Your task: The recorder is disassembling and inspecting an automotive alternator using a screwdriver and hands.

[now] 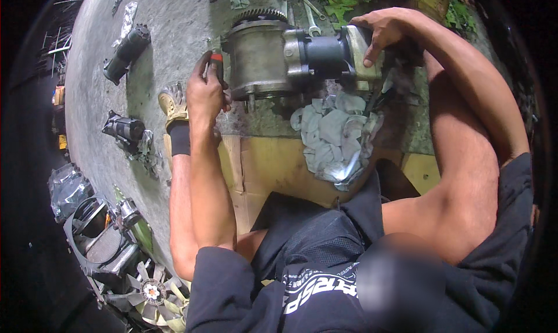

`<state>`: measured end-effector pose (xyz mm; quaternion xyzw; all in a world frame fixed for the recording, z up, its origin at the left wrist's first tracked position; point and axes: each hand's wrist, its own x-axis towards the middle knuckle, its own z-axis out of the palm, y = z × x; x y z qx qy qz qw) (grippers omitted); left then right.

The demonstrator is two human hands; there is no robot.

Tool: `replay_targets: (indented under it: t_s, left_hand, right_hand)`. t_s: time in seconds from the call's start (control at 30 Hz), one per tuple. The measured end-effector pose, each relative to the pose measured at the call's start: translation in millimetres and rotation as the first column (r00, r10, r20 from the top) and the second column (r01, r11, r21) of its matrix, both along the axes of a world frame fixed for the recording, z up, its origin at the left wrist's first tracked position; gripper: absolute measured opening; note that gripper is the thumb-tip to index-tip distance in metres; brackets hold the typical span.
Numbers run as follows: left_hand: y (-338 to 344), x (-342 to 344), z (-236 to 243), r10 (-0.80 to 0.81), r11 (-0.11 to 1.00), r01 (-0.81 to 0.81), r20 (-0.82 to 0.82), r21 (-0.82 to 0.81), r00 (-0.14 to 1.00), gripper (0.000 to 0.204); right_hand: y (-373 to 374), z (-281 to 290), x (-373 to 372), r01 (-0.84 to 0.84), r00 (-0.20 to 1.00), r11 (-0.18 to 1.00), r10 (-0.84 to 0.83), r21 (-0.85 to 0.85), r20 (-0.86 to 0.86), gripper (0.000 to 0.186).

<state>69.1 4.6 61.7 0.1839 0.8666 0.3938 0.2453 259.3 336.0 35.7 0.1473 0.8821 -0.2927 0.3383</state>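
Observation:
A heavy metal machine unit [258,57] lies across the floor in front of me, with a toothed gear [260,16] on its far side and a dark cylinder [326,52] joined to its right. My left hand [204,94] is closed around a tool with a red-and-black handle [217,58], close to the unit's left end; the tool's working tip is hard to make out. At the other end, my right hand [386,30] grips the pale end block [360,52], thumb on the near face. Its other fingers are partly hidden.
A crumpled grey rag [337,132] lies on cardboard [273,167] nearer me. Beyond the unit are wrenches [313,22]. Two dark cylindrical parts [127,52] [124,127] rest on the concrete at left. A fan [152,292] and more machine parts crowd the lower left. My legs flank the work.

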Motion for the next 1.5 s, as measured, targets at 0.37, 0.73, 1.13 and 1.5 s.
replay_targets:
  t_s: [0.37, 0.73, 1.13, 1.5]
  left_hand:
    - [-4, -2, -2, -0.027, 0.999, 0.024, -0.047, -0.047, 0.999, 0.044]
    - [-3, -3, -4, -0.074, 0.996, 0.067, -0.110, -0.067, 0.991, 0.043]
    - [-2, -1, 2, -0.090, 0.994, 0.077, -0.186, -0.078, 0.978, 0.043]
    - [-3, -2, -1, -0.080, 0.995, 0.074, -0.093, -0.070, 0.992, 0.045]
  right_hand:
    - [-1, 4, 1, 0.000, 1.000, 1.000, 0.001, -0.017, 0.015, 0.117]
    - [1, 2, 1, 0.054, 0.998, 0.998, -0.053, -0.033, 0.042, 0.116]
    - [1, 1, 1, 0.053, 0.998, 0.998, -0.053, -0.018, 0.029, 0.118]
    - [0, 5, 1, 0.047, 0.998, 0.999, -0.046, -0.012, 0.040, 0.119]
